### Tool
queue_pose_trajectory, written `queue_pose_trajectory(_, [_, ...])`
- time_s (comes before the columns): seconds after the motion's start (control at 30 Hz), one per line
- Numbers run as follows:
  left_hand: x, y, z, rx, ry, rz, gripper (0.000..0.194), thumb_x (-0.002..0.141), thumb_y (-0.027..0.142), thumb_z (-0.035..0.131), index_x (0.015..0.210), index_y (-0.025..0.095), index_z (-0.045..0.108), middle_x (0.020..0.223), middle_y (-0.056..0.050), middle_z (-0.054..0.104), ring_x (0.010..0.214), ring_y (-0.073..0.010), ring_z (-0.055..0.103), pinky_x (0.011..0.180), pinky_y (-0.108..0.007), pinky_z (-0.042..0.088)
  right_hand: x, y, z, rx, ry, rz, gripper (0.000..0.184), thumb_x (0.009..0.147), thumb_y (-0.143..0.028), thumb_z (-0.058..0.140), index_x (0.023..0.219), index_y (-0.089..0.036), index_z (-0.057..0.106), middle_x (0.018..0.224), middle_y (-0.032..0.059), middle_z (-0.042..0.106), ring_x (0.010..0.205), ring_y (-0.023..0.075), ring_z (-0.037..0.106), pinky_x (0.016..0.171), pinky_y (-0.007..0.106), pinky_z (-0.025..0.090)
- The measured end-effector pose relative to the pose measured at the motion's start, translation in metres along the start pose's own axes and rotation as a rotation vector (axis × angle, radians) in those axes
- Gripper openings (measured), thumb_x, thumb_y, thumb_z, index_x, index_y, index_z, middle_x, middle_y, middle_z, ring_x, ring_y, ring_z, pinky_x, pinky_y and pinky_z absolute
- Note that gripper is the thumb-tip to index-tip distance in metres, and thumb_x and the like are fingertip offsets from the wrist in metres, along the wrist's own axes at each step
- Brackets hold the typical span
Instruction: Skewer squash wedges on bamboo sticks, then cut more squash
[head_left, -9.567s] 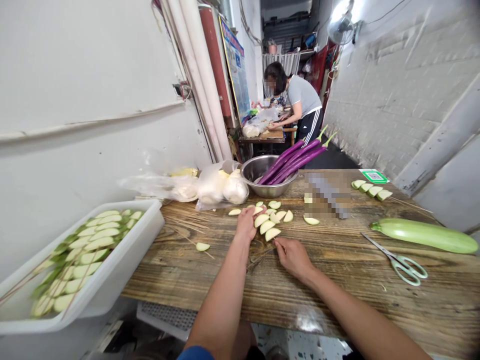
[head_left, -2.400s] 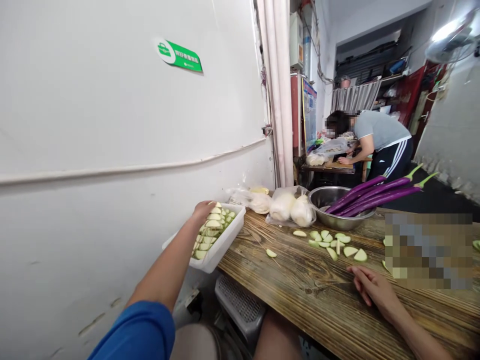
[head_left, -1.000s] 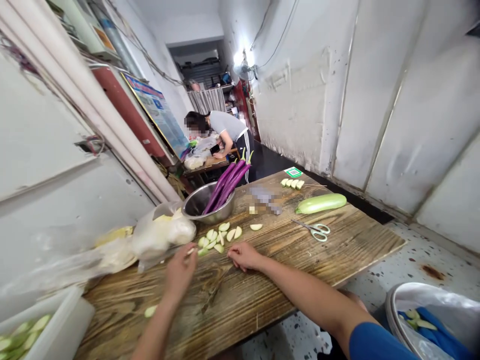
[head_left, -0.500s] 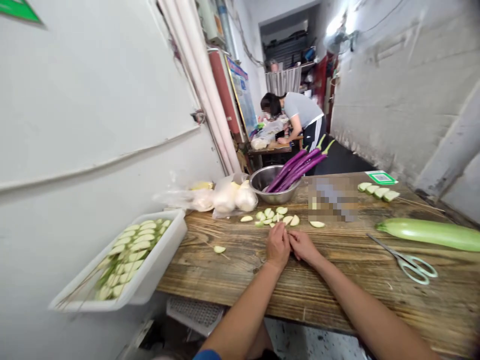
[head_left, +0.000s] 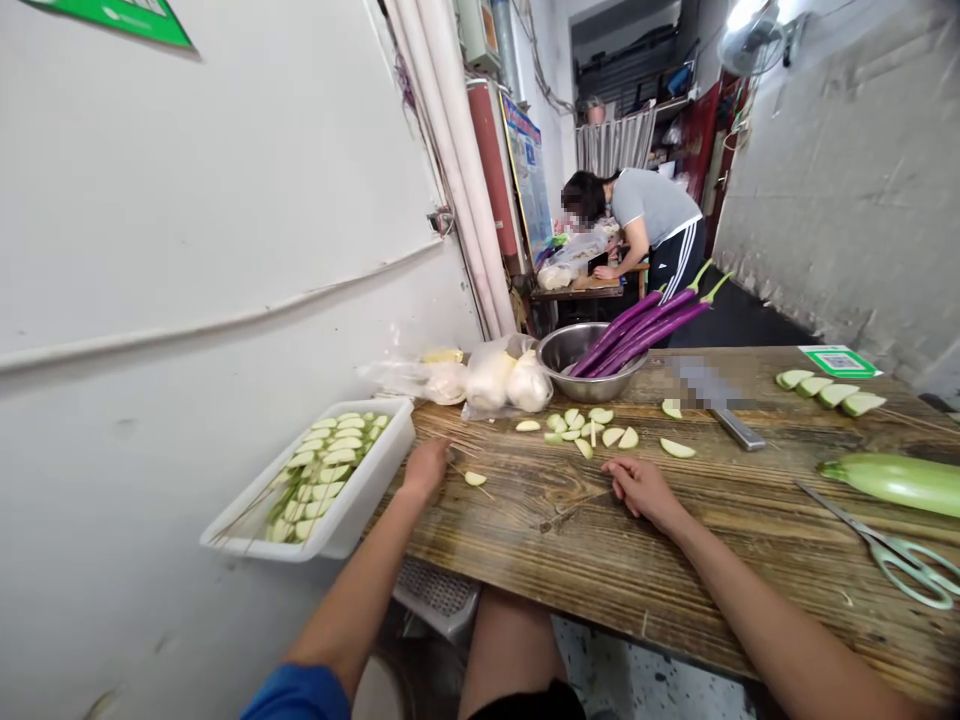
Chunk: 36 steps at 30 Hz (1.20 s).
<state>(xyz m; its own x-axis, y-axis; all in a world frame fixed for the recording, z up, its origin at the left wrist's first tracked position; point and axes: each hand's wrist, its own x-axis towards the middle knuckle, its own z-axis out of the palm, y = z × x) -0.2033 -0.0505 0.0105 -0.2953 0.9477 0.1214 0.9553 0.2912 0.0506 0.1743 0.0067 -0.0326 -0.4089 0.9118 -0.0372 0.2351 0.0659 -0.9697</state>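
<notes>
My left hand (head_left: 426, 468) is at the left of the wooden table, between a white tray and a bunch of thin wooden skewers (head_left: 466, 432). Its fingers are bent together at the skewers' near ends; whether one is gripped is hidden. A pale green half-round slice (head_left: 475, 479) lies beside it, a thin stick showing past it. My right hand (head_left: 637, 486) rests on the table with its fingers curled in and nothing visible in them. Just beyond it are several cut slices (head_left: 574, 424) in a loose group, and another slice (head_left: 677, 448) apart from them.
The white tray (head_left: 409, 425) holds skewered slices. Bagged pale produce (head_left: 491, 375) and a steel bowl (head_left: 551, 355) of purple eggplants (head_left: 637, 335) stand at the back. Rightward lie a knife (head_left: 739, 430), scissors (head_left: 892, 555), a green gourd (head_left: 892, 480) and more slices (head_left: 836, 392). A person (head_left: 656, 205) bends over a farther table.
My hands were together by the slices; they are now apart. My left hand has moved left to the skewers, while my right stays near the slices. The view has turned slightly left.
</notes>
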Motion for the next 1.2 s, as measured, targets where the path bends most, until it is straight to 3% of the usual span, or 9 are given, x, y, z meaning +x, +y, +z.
queue_pose_trajectory(0.13, [0.011, -0.011, 0.003, 0.072, -0.070, 0.163, 0.037, 0.082, 0.019, 0.041, 0.118, 0.021, 0.052, 0.097, -0.009, 0.062, 0.091, -0.0214, 0.055, 0.079, -0.030, 0.038, -0.001, -0.001, -0.001, 0.009, -0.011, -0.002, 0.033, 0.078, -0.044, 0.037, 0.085, -0.016, 0.053, 0.042, -0.0097, 0.044, 0.023, 0.0049, 0.033, 0.027, 0.017, 0.018])
queue_pose_trajectory(0.37, [0.039, -0.006, 0.013, 0.150, -0.156, 0.377, 0.021, 0.083, 0.020, 0.041, 0.086, 0.015, 0.061, 0.088, -0.009, 0.060, 0.088, -0.0202, 0.053, 0.078, -0.029, 0.037, 0.000, 0.001, -0.002, 0.011, -0.017, 0.000, 0.035, 0.077, -0.044, 0.038, 0.089, -0.015, 0.053, 0.042, -0.0097, 0.045, 0.023, 0.0051, 0.034, 0.027, 0.017, 0.018])
queue_pose_trajectory(0.63, [0.055, -0.008, 0.021, 0.232, -0.159, 0.469, 0.026, 0.084, 0.019, 0.035, 0.081, 0.012, 0.061, 0.087, -0.011, 0.060, 0.084, -0.0198, 0.054, 0.075, -0.028, 0.038, -0.001, 0.000, -0.001, -0.003, -0.008, -0.005, 0.034, 0.078, -0.043, 0.038, 0.087, -0.016, 0.054, 0.042, -0.0093, 0.045, 0.023, 0.0047, 0.034, 0.027, 0.016, 0.019])
queue_pose_trajectory(0.83, [0.051, 0.002, 0.006, 0.224, -0.153, 0.545, 0.025, 0.083, 0.020, 0.036, 0.079, 0.014, 0.060, 0.085, -0.011, 0.060, 0.084, -0.0194, 0.054, 0.076, -0.029, 0.038, -0.001, -0.002, -0.001, -0.011, -0.008, -0.006, 0.032, 0.078, -0.041, 0.037, 0.085, -0.016, 0.055, 0.043, -0.0087, 0.045, 0.023, 0.0044, 0.034, 0.026, 0.015, 0.020])
queue_pose_trajectory(0.9, [0.043, 0.011, -0.005, 0.225, -0.098, 0.565, 0.028, 0.085, 0.020, 0.033, 0.081, 0.013, 0.059, 0.085, -0.012, 0.059, 0.084, -0.0200, 0.053, 0.076, -0.030, 0.038, -0.001, -0.001, 0.000, -0.007, -0.005, -0.018, 0.031, 0.078, -0.040, 0.037, 0.083, -0.016, 0.055, 0.043, -0.0085, 0.045, 0.023, 0.0043, 0.034, 0.026, 0.015, 0.020])
queue_pose_trajectory(1.0, [0.027, 0.031, -0.028, 0.219, 0.106, 0.550, 0.031, 0.087, 0.022, 0.028, 0.086, 0.014, 0.058, 0.085, -0.012, 0.058, 0.082, -0.0204, 0.054, 0.075, -0.032, 0.039, 0.000, 0.000, 0.001, -0.003, -0.007, -0.027, 0.029, 0.078, -0.038, 0.037, 0.082, -0.015, 0.054, 0.042, -0.0084, 0.046, 0.023, 0.0041, 0.034, 0.027, 0.014, 0.020])
queue_pose_trajectory(1.13, [0.001, 0.073, -0.064, 0.094, 0.320, 0.547, 0.029, 0.087, 0.024, 0.032, 0.091, 0.015, 0.059, 0.085, -0.011, 0.059, 0.085, -0.0203, 0.054, 0.080, -0.032, 0.040, -0.003, -0.002, 0.001, -0.024, 0.011, -0.043, 0.031, 0.081, -0.037, 0.034, 0.084, -0.015, 0.055, 0.043, -0.0081, 0.044, 0.024, 0.0050, 0.033, 0.027, 0.016, 0.021])
queue_pose_trajectory(1.2, [-0.016, 0.100, -0.084, -0.053, 0.413, 0.568, 0.026, 0.085, 0.026, 0.038, 0.095, 0.016, 0.059, 0.086, -0.011, 0.061, 0.084, -0.0197, 0.056, 0.080, -0.032, 0.042, -0.009, -0.009, 0.000, -0.082, 0.070, -0.103, 0.033, 0.083, -0.038, 0.033, 0.088, -0.015, 0.056, 0.046, -0.0069, 0.046, 0.027, 0.0062, 0.037, 0.030, 0.017, 0.028])
